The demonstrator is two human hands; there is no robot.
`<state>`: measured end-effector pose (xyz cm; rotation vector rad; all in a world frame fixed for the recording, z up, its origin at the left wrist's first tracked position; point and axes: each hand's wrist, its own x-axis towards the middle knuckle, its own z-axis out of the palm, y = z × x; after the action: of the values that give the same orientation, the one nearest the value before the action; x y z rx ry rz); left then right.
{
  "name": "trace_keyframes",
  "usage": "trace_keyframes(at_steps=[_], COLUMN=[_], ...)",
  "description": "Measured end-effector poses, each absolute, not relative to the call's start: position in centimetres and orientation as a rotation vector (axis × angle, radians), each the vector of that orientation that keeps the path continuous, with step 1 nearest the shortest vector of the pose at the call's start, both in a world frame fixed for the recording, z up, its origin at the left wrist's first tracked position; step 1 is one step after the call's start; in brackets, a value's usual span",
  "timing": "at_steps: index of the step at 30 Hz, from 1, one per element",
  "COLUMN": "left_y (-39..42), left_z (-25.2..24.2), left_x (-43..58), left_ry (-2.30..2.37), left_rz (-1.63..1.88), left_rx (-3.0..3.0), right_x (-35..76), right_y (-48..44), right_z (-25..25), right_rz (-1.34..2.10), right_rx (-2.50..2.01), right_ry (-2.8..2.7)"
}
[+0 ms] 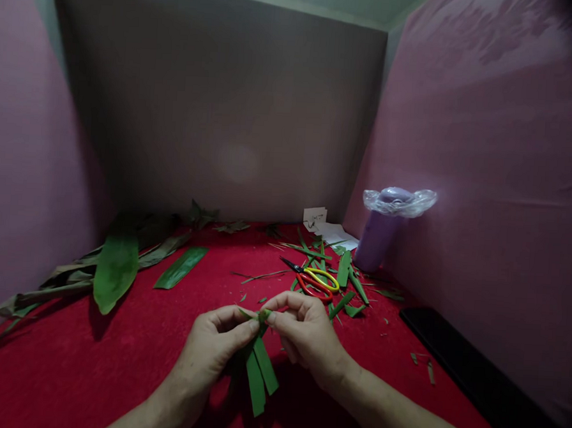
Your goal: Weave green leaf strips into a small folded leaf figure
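A bundle of green leaf strips is held above the red cloth, its flat ends hanging down between my hands. My left hand pinches its upper part from the left, thumb and forefinger together. From the right, my right hand pinches a small folded tip at the top of the bundle. Both sets of fingertips almost meet there, and they hide part of the fold. Scissors with one yellow and one red handle lie beyond my right hand, among cut leaf strips.
Broad leaves and dried ones lie at the left, near a cut leaf piece. A purple bottle topped with clear plastic and white paper stand and lie at the back right. A black flat object lies along the right wall.
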<state>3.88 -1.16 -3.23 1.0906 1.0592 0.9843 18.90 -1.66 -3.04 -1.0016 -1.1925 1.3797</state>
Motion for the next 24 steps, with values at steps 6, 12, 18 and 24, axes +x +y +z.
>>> trace_keyframes(at_steps=[6, 12, 18, 24], left_y=[-1.67, -1.92, -1.63, -1.37], left_z=[-2.83, -2.67, -2.78, -3.09], left_x=[4.01, 4.05, 4.07, 4.05], left_ry=[1.012, 0.974, 0.953, 1.023], left_rz=[0.95, 0.947, 0.934, 0.995], left_rx=[1.069, 1.039, 1.059, 1.099], right_x=[19.13, 19.23, 18.77, 18.8], right_y=[-1.64, -1.55, -1.86, -2.0], right_z=[-2.69, -3.2, -3.15, -3.21], right_rz=[1.498, 1.677, 1.591, 1.632], right_rx=[-0.974, -0.909, -0.977, -0.925], right_ry=[-1.081, -0.968, -0.971, -1.029])
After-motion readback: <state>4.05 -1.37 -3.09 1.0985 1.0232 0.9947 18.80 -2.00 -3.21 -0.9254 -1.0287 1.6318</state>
